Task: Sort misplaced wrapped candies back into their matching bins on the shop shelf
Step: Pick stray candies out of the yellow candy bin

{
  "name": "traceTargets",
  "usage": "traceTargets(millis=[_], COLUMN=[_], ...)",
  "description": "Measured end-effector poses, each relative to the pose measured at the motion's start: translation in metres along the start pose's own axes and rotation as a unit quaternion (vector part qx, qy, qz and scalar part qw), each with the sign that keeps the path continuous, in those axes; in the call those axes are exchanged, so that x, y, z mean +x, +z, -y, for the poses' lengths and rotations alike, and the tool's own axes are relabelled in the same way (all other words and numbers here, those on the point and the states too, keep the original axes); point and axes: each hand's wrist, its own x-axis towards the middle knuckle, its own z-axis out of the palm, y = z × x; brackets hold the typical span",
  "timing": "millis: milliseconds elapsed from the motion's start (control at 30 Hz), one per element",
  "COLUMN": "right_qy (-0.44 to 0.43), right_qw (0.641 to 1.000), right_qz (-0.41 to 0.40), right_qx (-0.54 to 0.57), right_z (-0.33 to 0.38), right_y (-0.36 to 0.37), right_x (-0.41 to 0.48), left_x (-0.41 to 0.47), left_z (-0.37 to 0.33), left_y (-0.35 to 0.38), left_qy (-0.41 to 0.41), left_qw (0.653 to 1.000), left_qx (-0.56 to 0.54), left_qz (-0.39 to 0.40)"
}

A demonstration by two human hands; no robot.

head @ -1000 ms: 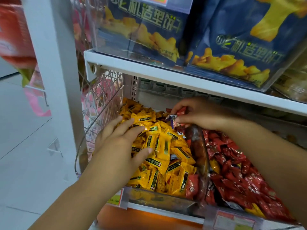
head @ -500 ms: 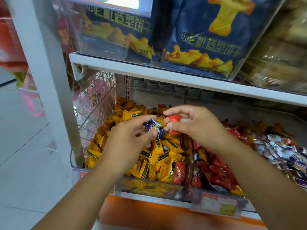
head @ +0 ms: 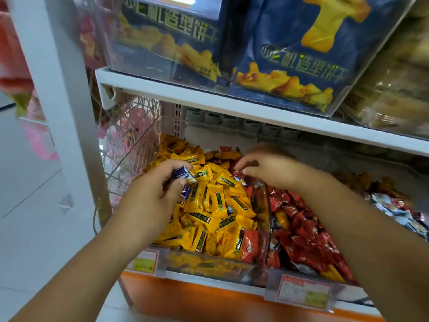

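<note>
Hands of one person reach into the candy bins on a shop shelf. The left hand [head: 151,198] hovers over the yellow pile with its fingers curled, pinching a purple candy [head: 182,175] between thumb and fingertips. The right hand [head: 269,169] is blurred. It hangs palm down above the clear divider [head: 262,205] between two bins, fingers bent, thumb and forefinger closed on a red candy [head: 237,172].

Under the left hand lies a heap of yellow candies [head: 216,205], filling the left bin. One stray red piece [head: 249,246] lies among them at the front, against the divider. Right of the divider is a bin of red candies [head: 306,231], with a few yellow strays [head: 282,219] mixed in. Further right, a third heap of pale mixed wrappers [head: 394,210] shows at the edge of view.

Two price tags [head: 145,261] [head: 304,292] hang on the front rail, above an orange panel. A white upper shelf [head: 209,96] crosses overhead, carrying clear boxes of dark blue snack bags [head: 290,54] printed with yellow biscuits. At the left stand a white upright post [head: 62,101] and a wire basket [head: 130,140] holding something pink
</note>
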Motion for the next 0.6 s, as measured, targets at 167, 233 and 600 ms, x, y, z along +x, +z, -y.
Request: traceTargets(millis=[167,233,600], right_qy=[0.013,0.015,-0.048], right_qw=[0.972,0.969,0.994], right_qz=[0.182,0.2,-0.01], right_qx=[-0.151,-0.147,0.095], right_z=[0.007,0.009,-0.004], right_y=[-0.009,-0.007,-0.01], right_x=[0.045,0.052,0.011], left_x=[-0.001,0.001,0.002], left_z=[0.002,0.004,-0.006], left_y=[-0.006,-0.009,-0.004], left_qy=[-0.005,-0.005,-0.008], left_qw=[1.0,1.0,1.0], left_qx=[0.011,0.015,-0.007], left_qz=[-0.013,-0.016,-0.005])
